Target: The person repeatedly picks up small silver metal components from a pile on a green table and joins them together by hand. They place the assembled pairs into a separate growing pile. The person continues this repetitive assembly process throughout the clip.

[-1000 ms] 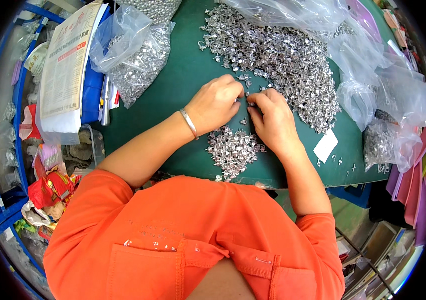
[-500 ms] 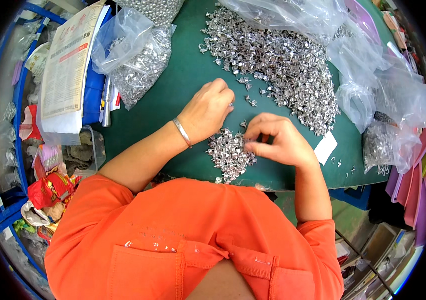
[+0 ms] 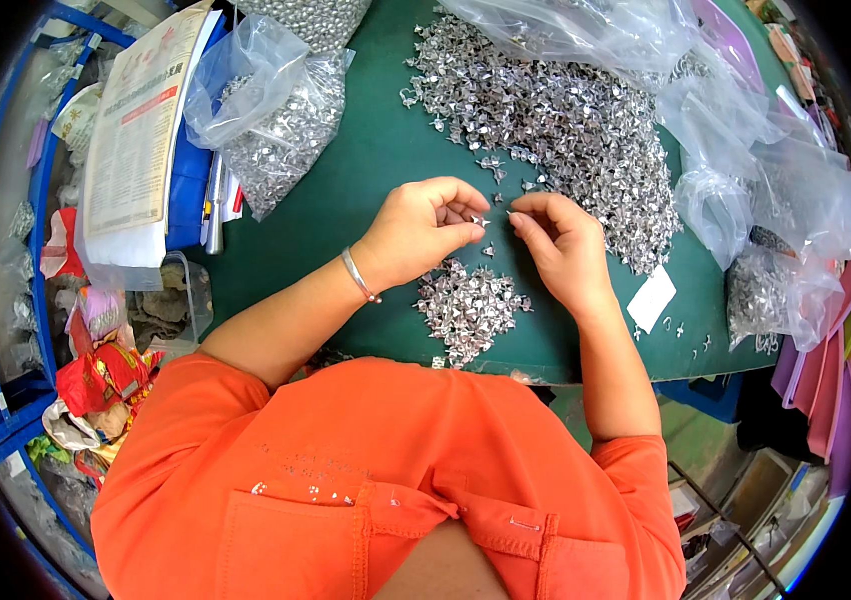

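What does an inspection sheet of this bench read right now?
Surface: green mat, mostly covered.
Job's things: big heap of small silver parts at the far side; small pile near the body; one part pinched in the left hand.
Clutter: clear bags of parts, white tag, papers.
Hands: left shut on the part; right hand beside it, fingers curled.
Cables: nothing seen.
Surroundings: blue shelf frame, wrappers on the left.

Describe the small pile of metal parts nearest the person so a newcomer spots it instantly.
Start at the green table. Just below the left hand and right hand, near the table's front edge, lies the small pile of shiny silver parts. Unlike the big heap farther back, it is compact and nowhere near the plastic bags.
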The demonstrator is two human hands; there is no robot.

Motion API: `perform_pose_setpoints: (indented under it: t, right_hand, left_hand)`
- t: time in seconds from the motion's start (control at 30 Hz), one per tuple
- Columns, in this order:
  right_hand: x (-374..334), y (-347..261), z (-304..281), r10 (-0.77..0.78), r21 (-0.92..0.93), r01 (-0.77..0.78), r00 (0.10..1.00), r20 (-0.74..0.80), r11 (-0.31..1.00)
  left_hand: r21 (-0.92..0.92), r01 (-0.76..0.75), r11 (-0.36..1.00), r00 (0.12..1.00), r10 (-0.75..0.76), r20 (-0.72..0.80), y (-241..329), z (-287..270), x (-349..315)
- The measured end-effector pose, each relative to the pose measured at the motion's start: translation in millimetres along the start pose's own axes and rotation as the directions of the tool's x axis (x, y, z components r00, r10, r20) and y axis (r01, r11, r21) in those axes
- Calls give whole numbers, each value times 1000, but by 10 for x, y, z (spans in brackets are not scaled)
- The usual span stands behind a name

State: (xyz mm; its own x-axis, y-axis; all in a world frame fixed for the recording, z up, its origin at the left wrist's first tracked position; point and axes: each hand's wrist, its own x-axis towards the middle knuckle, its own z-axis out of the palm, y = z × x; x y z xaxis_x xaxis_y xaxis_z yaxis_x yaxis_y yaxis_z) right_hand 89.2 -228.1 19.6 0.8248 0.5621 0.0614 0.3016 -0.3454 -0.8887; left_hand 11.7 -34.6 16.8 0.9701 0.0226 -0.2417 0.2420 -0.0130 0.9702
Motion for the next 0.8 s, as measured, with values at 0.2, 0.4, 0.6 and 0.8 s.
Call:
perform_pose_setpoints:
  t: [0.2, 0.4, 0.6, 0.8]
  right_hand:
    - [-94, -124, -67, 197, 293, -238, 967, 164, 926]
    - [-145, -109, -53, 182, 494, -253, 965, 187, 832]
    - [-195, -101, -39, 86, 504, -158, 983, 163, 849]
    - [-197, -142, -42, 34, 473, -87, 992, 120, 877]
  left_hand:
    - [-14, -14, 1000, 1000, 14, 0, 97, 38, -34]
    - [46, -37, 998, 992, 31, 122, 173, -3, -93]
    - [-264, 106, 959, 989, -75, 125, 200, 63, -80]
    - [-169, 63, 984, 991, -42, 126, 146, 44, -81]
